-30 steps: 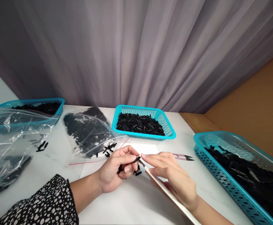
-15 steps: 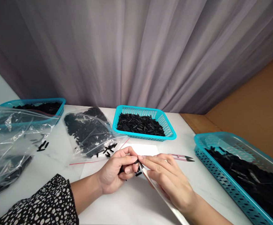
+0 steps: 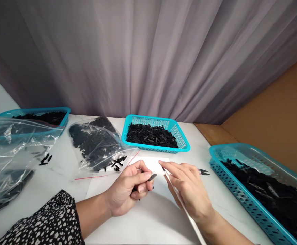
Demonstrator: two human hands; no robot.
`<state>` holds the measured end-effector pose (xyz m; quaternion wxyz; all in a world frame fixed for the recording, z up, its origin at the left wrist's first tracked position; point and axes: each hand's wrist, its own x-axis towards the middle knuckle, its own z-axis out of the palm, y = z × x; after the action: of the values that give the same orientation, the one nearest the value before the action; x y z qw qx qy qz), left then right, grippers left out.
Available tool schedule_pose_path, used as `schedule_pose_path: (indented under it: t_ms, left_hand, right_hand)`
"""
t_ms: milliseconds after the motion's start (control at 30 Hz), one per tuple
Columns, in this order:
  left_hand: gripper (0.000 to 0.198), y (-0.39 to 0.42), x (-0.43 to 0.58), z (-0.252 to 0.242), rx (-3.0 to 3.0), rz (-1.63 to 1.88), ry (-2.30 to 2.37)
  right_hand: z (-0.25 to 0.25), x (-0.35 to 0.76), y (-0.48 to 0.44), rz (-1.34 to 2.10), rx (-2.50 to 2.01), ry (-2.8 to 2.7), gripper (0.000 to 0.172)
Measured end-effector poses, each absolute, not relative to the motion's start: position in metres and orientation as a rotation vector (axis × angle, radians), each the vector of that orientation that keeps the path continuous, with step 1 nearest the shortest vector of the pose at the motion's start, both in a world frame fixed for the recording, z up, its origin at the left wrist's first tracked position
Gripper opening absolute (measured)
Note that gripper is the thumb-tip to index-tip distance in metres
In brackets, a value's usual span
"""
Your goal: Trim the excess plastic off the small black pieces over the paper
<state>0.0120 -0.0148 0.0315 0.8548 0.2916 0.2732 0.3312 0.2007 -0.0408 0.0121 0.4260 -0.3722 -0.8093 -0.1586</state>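
Note:
My left hand (image 3: 128,189) pinches a small black strip (image 3: 152,177) between thumb and forefinger, its end sticking out to the right. More dark pieces show under the curled fingers. In my right hand (image 3: 186,187) lies a long slim white tool (image 3: 183,204) with a thin dark tip; its exact kind is unclear. The tool's tip stands a little apart from the strip. Both hands are above a white sheet of paper (image 3: 107,224). A few black bits are partly hidden behind my left fingers.
A turquoise basket (image 3: 155,148) of black strips stands at the back, another basket (image 3: 243,200) at right, a third (image 3: 68,117) at far left. Clear zip bags, one (image 3: 97,143) behind my left hand, one (image 3: 8,153) at left, hold black pieces. Thread snips (image 3: 204,172) lie behind my right hand.
My right hand has drawn back to the right with the white tool, away from the strip. The strip's end now shows clearly in my left hand, which stays nearly in place.

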Motion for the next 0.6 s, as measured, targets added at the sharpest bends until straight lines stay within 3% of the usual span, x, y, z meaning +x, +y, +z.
schedule_pose_path:
  t_ms: [167, 600]
  left_hand:
    - [0.034, -0.0128, 0.0111, 0.0287, 0.634, 0.745, 0.607]
    - [0.033, -0.0111, 0.0095, 0.0271, 0.617, 0.725, 0.606]
  right_hand:
    - [0.0173, 0.1983, -0.0431, -0.272, -0.911, -1.987, 0.025]
    - [0.0170, 0.1963, -0.0451, -0.236, -0.782, -2.097, 0.019]
